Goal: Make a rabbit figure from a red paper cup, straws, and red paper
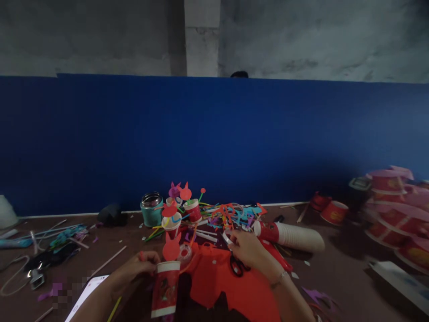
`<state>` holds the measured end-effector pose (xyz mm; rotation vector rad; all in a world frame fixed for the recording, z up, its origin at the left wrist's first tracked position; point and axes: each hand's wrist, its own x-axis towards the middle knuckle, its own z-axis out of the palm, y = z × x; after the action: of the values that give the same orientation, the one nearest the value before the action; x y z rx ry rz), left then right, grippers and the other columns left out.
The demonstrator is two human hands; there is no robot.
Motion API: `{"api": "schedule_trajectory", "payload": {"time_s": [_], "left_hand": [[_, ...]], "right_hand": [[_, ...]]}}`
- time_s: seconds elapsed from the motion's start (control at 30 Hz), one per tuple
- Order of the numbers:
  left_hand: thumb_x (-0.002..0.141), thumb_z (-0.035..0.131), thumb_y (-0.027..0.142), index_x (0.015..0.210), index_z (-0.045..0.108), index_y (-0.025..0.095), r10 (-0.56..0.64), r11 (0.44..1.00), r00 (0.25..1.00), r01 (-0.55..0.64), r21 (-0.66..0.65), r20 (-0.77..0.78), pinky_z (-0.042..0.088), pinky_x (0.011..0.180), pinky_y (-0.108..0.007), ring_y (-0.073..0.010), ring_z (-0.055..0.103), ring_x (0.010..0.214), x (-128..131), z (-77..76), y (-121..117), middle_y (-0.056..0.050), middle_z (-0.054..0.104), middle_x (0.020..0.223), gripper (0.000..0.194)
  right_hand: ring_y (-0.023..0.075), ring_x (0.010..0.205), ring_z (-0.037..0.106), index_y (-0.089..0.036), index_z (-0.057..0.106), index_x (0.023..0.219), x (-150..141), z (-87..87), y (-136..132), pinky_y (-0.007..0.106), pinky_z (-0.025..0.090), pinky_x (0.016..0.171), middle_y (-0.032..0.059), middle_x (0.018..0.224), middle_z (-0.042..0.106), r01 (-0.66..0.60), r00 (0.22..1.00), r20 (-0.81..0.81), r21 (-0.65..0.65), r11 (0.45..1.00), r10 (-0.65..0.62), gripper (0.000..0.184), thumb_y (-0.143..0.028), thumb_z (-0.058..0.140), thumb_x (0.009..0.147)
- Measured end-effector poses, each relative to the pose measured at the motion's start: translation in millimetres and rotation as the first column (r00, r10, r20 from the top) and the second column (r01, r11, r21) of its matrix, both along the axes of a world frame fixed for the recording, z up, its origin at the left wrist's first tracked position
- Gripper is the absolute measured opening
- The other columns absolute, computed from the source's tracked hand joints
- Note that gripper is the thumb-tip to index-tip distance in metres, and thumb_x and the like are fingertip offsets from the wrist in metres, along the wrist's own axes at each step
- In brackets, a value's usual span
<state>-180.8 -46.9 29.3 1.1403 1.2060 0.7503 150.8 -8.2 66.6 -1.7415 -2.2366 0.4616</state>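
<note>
Presently note paper cup just right of left hand and nearer to it, long axis near upright, slightly tilted. See left hand curled at cup's rim; cannot tell whether gripping. Above rim, red paper shape. Farther right, well apart from cup, see right hand pinching white ring above counter.

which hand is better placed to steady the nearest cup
Probably the left hand: it is beside the red-and-white printed paper cup, whereas the right hand is farther off, at a whitish ring.
</note>
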Motion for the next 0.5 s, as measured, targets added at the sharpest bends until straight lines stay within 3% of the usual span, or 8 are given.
{"api": "schedule_trajectory", "payload": {"time_s": [0.07,0.17,0.23,0.3,0.37,0.4,0.47,0.5], "left_hand": [[0.054,0.068,0.031,0.067,0.066,0.015,0.052,0.999,0.999,-0.052,0.0,-0.012,0.041,0.053,-0.022,-0.0126,0.055,0.054,-2.6,-0.9,-3.6,0.0,0.064,0.06,0.02],[0.061,0.068,0.044,0.086,0.066,0.016,0.24,0.97,0.967,-0.233,0.073,-0.092,0.046,0.055,-0.026,-0.0167,0.062,0.062,-7.2,1.7,-3.2,-0.004,0.07,0.077,0.037],[0.063,0.065,0.051,0.09,0.065,0.017,0.417,0.9,0.889,-0.374,0.226,-0.19,0.051,0.06,-0.031,-0.0221,0.066,0.071,-10.7,6.8,-1.3,-0.007,0.071,0.084,0.044],[0.063,0.065,0.051,0.09,0.064,0.017,0.595,0.769,0.752,-0.431,0.472,-0.283,0.053,0.072,-0.038,-0.028,0.066,0.085,-8.6,14.3,-2.9,-0.01,0.071,0.09,0.044],[0.069,0.06,0.046,0.094,0.064,0.019,0.718,0.617,0.59,-0.295,0.729,-0.369,0.049,0.083,-0.045,-0.0314,0.062,0.096,6.1,20.9,-11.1,-0.012,0.069,0.099,0.038],[0.074,0.055,0.042,0.096,0.065,0.02,0.708,0.588,0.578,-0.166,0.791,-0.405,0.049,0.085,-0.045,-0.0308,0.061,0.098,19.0,22.3,-17.5,-0.012,0.069,0.101,0.033],[0.082,0.047,0.034,0.091,0.067,0.023,0.549,0.605,0.644,0.133,0.785,-0.533,0.05,0.082,-0.038,-0.0261,0.065,0.091,52.8,18.9,-32.4,-0.009,0.071,0.095,0.025],[0.084,0.044,0.029,0.095,0.067,0.024,0.416,0.659,0.648,0.269,0.702,-0.638,0.051,0.079,-0.034,-0.0241,0.066,0.09,71.5,14.1,-39.4,-0.009,0.071,0.099,0.026]], "right_hand": [[0.0191,0.077,0.064,-0.017,0.062,0.075,-1.0,0.4,-0.2,0.027,0.036,0.067,0.0079,0.102,0.072,-0.011,1.0,0.002,-0.002,1.0,0.011,0.014,-0.012,0.05,0.078],[0.02,0.08,0.065,-0.017,0.064,0.078,-0.9,1.0,0.3,0.027,0.036,0.068,0.0081,0.096,0.073,-0.013,1.0,0.012,-0.007,1.0,0.013,0.016,-0.013,0.049,0.079],[0.0208,0.081,0.064,-0.017,0.065,0.079,-0.5,1.0,0.9,0.027,0.036,0.067,0.0082,0.089,0.073,-0.002,1.0,0.025,-0.014,1.0,0.003,0.016,-0.014,0.049,0.079],[0.0212,0.081,0.064,-0.016,0.065,0.082,-0.1,1.0,1.4,0.027,0.036,0.067,0.008,0.086,0.072,0.0,1.0,0.029,-0.019,1.0,0.0,0.016,-0.014,0.05,0.078],[0.0203,0.082,0.064,-0.017,0.065,0.084,0.1,0.9,1.7,0.026,0.036,0.067,0.0075,0.088,0.072,-0.016,1.0,0.012,-0.016,1.0,0.016,0.017,-0.013,0.049,0.078],[0.0195,0.081,0.064,-0.017,0.065,0.083,0.2,0.8,1.8,0.025,0.035,0.066,0.0071,0.089,0.072,-0.022,1.0,0.005,-0.015,1.0,0.022,0.018,-0.012,0.049,0.078],[0.0179,0.078,0.063,-0.018,0.063,0.079,0.4,0.6,1.8,0.025,0.035,0.065,0.0064,0.09,0.072,-0.022,1.0,0.002,-0.013,1.0,0.022,0.017,-0.012,0.048,0.078],[0.0175,0.076,0.063,-0.018,0.062,0.076,0.6,0.5,1.8,0.025,0.034,0.064,0.0064,0.09,0.072,-0.014,1.0,0.008,-0.011,1.0,0.014,0.015,-0.012,0.048,0.078]]}}
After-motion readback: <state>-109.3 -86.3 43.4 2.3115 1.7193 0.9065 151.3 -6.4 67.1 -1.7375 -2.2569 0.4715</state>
